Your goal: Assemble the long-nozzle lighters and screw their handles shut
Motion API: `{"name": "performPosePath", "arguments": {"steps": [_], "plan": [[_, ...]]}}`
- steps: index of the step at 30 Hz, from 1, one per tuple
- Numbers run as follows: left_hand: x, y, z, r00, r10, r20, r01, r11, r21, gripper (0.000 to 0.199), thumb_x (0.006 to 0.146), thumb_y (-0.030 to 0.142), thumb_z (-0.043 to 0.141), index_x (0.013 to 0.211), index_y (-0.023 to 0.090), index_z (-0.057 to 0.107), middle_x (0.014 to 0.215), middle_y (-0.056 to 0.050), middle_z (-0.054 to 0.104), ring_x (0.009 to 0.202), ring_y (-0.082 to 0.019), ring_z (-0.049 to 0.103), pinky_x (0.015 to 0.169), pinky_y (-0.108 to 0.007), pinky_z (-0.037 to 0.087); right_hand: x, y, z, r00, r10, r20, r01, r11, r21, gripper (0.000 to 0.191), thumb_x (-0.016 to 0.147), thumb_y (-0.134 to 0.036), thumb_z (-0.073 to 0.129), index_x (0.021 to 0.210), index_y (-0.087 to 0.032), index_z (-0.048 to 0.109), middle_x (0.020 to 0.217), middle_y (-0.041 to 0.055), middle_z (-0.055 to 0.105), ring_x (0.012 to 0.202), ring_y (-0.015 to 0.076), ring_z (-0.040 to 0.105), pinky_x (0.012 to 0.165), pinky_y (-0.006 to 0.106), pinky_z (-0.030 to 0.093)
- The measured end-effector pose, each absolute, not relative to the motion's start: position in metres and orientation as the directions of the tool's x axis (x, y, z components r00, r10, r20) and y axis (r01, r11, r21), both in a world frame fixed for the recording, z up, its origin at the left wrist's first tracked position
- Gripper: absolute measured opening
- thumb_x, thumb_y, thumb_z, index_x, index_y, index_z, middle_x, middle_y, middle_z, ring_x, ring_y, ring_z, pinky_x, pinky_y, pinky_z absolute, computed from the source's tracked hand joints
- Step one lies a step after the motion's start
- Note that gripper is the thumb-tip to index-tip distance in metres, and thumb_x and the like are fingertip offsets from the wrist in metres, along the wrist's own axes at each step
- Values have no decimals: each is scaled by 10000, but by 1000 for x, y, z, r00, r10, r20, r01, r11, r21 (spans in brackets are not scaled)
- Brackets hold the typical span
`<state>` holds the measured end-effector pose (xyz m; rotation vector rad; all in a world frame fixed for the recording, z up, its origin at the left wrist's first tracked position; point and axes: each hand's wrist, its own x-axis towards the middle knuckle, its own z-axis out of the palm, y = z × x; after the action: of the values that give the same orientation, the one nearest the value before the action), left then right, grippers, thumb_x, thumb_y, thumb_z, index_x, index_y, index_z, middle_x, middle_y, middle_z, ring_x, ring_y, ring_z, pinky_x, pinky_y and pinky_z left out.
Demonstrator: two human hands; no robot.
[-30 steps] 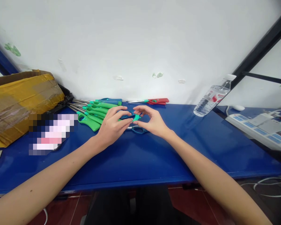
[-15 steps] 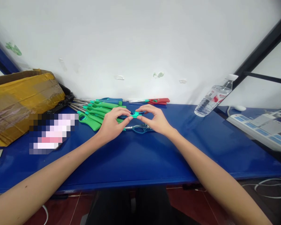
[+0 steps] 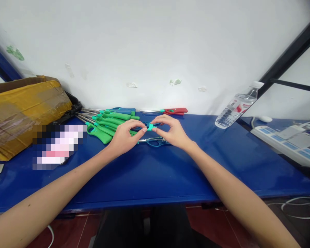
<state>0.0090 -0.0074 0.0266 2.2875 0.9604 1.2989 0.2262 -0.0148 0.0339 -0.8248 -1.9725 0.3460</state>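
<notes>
Between both hands, above the table, is a small teal plastic piece (image 3: 151, 127). My left hand (image 3: 126, 136) pinches its left end between thumb and fingers. At its right end, my right hand (image 3: 173, 132) closes thumb and fingertips on it. Just below and behind the hands lie blue long-nosed lighters (image 3: 156, 142), partly hidden by the fingers. Beside my left hand lies a pile of green long-nosed lighters (image 3: 100, 132) with metal tubes pointing left. Farther back are a blue lighter (image 3: 126, 111) and a red lighter (image 3: 175, 111).
A taped cardboard box (image 3: 28, 113) stands at the left on the blue table (image 3: 155, 182). A water bottle (image 3: 236, 107) leans against the frame at the right, near a white power strip (image 3: 286, 141) with cables. The white wall (image 3: 155, 51) rises behind.
The teal piece has turned a little between my fingertips. Both hands stay in nearly the same place; the lighters have not moved.
</notes>
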Motion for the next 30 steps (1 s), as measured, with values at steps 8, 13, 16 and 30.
{"name": "performPosePath", "arguments": {"steps": [8, 13, 16, 30], "plan": [[7, -3, 24, 436, 686, 583, 402, -728, 556, 287, 903, 443, 621, 966, 194, 750, 1063, -93, 731, 1026, -241, 672, 953, -396, 529, 223, -18, 30, -392, 606, 692, 460, 781, -423, 151, 882, -292, 655, 1012, -266, 728, 1100, 60, 691, 1050, 223, 641, 962, 416, 518], [6, -1, 25, 514, 689, 512, 338, -711, 617, 293, 911, 439, 605, 935, 191, 759, 1079, -95, 725, 978, -225, 680, 879, -363, 566, 223, -19, 30, -400, 587, 704, 450, 794, -407, 140, 885, -284, 656, 1004, -263, 725, 1096, 59, 683, 1043, 219, 639, 960, 408, 517], [6, -1, 26, 524, 693, 495, 314, -698, 644, 297, 907, 436, 608, 908, 179, 755, 1069, -101, 722, 944, -215, 682, 822, -335, 579, 223, -20, 31, -408, 570, 713, 449, 805, -387, 138, 883, -279, 663, 1005, -255, 724, 1091, 62, 680, 1037, 216, 638, 949, 403, 519], [5, -7, 21, 499, 535, 681, 498, -821, 280, 323, 897, 345, 652, 1175, 180, 665, 1195, -137, 648, 1136, -277, 600, 980, -455, 505, 226, -12, 28, -257, 734, 628, 458, 665, -590, 142, 815, -337, 728, 911, -235, 752, 1089, 65, 672, 1023, 222, 651, 883, 392, 539]]}}
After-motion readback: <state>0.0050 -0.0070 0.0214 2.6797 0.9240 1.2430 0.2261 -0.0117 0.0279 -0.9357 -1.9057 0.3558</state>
